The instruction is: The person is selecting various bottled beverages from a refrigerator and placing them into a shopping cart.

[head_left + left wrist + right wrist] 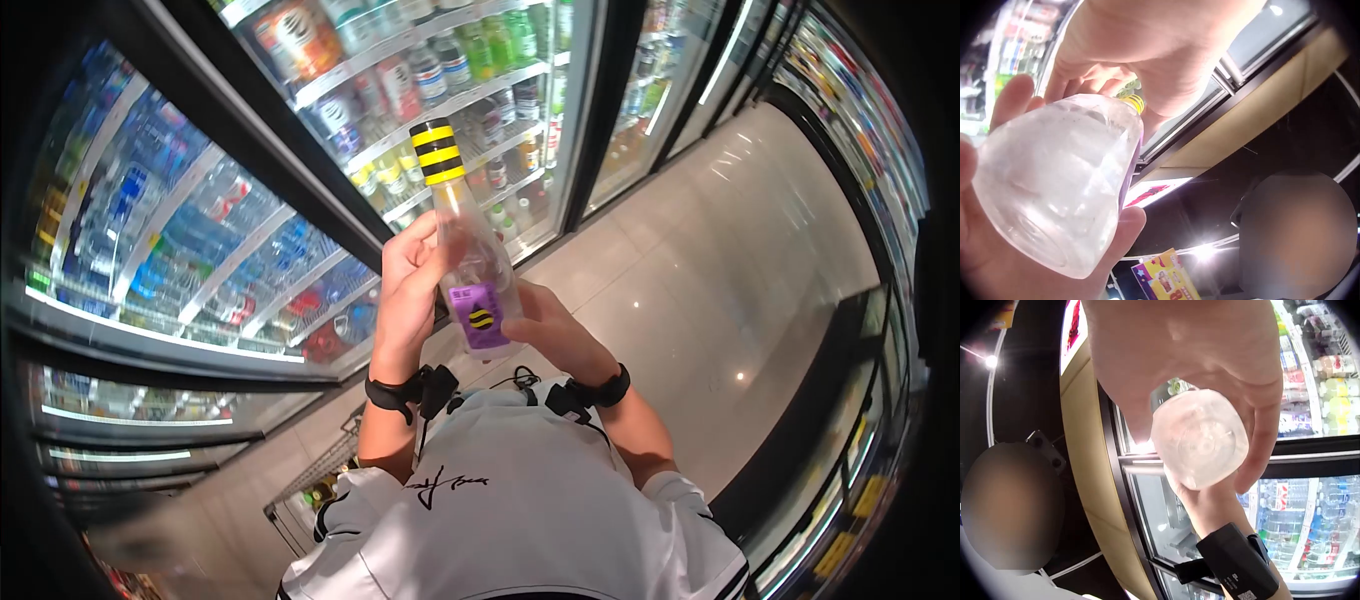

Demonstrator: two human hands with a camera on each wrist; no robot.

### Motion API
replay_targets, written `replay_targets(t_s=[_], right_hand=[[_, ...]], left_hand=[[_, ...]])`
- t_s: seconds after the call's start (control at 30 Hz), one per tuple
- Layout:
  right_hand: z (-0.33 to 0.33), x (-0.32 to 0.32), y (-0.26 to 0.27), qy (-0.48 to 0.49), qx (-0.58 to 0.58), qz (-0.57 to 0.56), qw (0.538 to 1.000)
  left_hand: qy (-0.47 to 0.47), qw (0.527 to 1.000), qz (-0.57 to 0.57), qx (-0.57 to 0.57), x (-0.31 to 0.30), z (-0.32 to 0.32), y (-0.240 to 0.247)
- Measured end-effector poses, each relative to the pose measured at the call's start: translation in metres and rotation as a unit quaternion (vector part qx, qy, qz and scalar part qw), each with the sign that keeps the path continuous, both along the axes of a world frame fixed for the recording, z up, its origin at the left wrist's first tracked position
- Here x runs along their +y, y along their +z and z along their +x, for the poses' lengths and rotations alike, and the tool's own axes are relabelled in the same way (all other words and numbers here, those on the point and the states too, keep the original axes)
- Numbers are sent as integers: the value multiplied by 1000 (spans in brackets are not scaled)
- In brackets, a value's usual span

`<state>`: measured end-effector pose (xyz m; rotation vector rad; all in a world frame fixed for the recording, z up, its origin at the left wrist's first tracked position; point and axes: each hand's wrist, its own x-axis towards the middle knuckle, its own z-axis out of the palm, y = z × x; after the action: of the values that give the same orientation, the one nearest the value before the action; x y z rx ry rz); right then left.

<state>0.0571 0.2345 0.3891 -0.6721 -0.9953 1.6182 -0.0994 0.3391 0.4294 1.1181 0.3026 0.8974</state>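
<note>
A clear plastic bottle (482, 274) is held up between both hands in the head view, neck leaning slightly left. It has a tall black-and-yellow striped cap (437, 152) and a purple label (480, 318) facing the wearer. The left hand (408, 290) grips its upper body from the left, thumb across the front below the neck. From the right, the right hand (556, 330) holds the lower body, thumb at the label's edge. In the right wrist view, the bottle's base (1200, 440) points at the camera, with the right hand (1191, 350) around it.
Glass-door coolers (570, 130) full of drinks stand ahead and to the left. A wire shopping cart (315, 490) with things in it is at the lower left. Shelving (850, 470) lines the right side of the tiled floor (690, 270). Both wrists wear black bands (605, 388).
</note>
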Motion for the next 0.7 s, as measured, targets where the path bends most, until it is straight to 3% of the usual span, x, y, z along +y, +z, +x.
replay_targets(t_s=[0.07, 0.13, 0.33, 0.53, 0.7], right_hand=[[-9, 14, -10, 16, -52, -11, 998], [-18, 24, -11, 59, -41, -14, 997], [-42, 48, -12, 190, -35, -33, 981], [-66, 67, -15, 318, 5, -92, 944], [-88, 67, -12, 344, -31, -88, 934]], left_hand=[[100, 991, 31, 80, 1, -15, -6], [153, 986, 10, 73, -3, -27, -5], [248, 964, 29, 93, -19, -70, -9], [360, 926, -20, 117, -47, -101, -13], [425, 896, -56, 113, -69, -113, -12]])
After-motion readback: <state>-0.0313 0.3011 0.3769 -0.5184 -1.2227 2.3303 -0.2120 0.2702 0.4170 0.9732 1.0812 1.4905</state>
